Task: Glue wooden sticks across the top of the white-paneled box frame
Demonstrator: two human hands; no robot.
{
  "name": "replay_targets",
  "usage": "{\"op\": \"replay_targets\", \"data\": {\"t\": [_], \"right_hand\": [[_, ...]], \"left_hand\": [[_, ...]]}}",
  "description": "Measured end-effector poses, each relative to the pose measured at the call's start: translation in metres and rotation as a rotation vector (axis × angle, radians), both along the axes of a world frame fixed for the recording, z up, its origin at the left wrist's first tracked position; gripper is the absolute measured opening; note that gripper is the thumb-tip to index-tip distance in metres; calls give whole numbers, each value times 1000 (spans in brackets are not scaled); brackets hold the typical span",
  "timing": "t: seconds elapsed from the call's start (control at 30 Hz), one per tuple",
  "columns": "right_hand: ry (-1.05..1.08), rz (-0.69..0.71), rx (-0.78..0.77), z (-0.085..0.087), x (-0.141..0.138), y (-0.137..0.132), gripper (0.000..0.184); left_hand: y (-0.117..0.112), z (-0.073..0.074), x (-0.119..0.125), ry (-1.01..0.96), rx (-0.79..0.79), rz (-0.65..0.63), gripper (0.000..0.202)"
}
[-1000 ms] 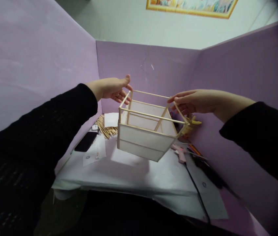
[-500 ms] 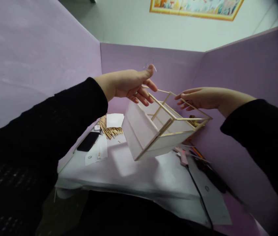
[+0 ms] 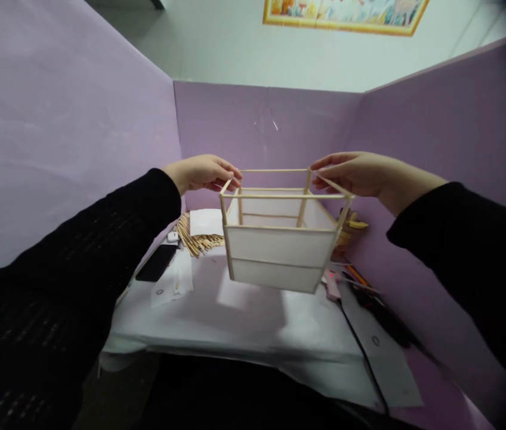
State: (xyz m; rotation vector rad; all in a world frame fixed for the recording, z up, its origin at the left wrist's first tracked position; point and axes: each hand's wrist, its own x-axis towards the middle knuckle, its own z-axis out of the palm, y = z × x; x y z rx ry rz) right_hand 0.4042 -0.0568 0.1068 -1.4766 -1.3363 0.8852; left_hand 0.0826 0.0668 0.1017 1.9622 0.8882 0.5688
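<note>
A box-shaped frame of thin wooden sticks with white paper walls (image 3: 280, 248) hangs in the air above the table, open side up and level. My left hand (image 3: 201, 173) pinches the top stick at its left rear corner. My right hand (image 3: 355, 173) pinches the top stick at its right rear corner. Both arms are in black sleeves.
White paper sheets (image 3: 253, 316) cover the table. A bundle of wooden sticks (image 3: 193, 236) and a black phone (image 3: 157, 263) lie at the left. A pink glue gun (image 3: 331, 283) with a black cord (image 3: 360, 352) lies at the right. Purple partition walls (image 3: 56, 131) enclose three sides.
The frame was tilted with one corner down half a second ago; it is now level and square to me. Both hands have shifted along the top sticks to the rear corners.
</note>
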Motion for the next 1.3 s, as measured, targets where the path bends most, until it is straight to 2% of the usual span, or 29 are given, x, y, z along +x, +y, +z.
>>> {"op": "replay_targets", "data": {"t": [0.13, 0.33, 0.4, 0.5, 0.53, 0.63, 0.77, 0.87, 1.1, 1.2, 1.3], "right_hand": [[38, -51, 20, -9, -4, 2, 47], [72, -141, 47, -12, -9, 3, 54], [102, -127, 65, -9, -11, 3, 50], [155, -55, 21, -3, -20, -2, 16], [171, -29, -1, 0, -25, -6, 13], [190, 52, -26, 6, -52, -22, 28], [186, 198, -56, 9, -96, -51, 37], [195, 280, -85, 10, -116, -65, 41], [221, 311, -91, 6, -123, -67, 48], [216, 278, -88, 5, -124, -66, 48], [229, 237, -53, 6, -112, -59, 45]], "left_hand": [[-2, -5, -1, -36, 27, 30, 11], [-6, -1, 0, -74, 10, 34, 13], [-4, 1, -2, -83, -1, 36, 13], [3, 1, -6, -48, 13, 48, 13], [6, 0, -8, -21, 17, 51, 12], [13, -8, -12, 112, -10, 17, 12], [12, -21, -17, 306, -135, -116, 23], [9, -28, -20, 391, -188, -184, 27], [12, -35, -24, 399, -213, -239, 30], [20, -34, -22, 411, -200, -241, 37], [34, -32, -20, 388, -166, -229, 41]]}}
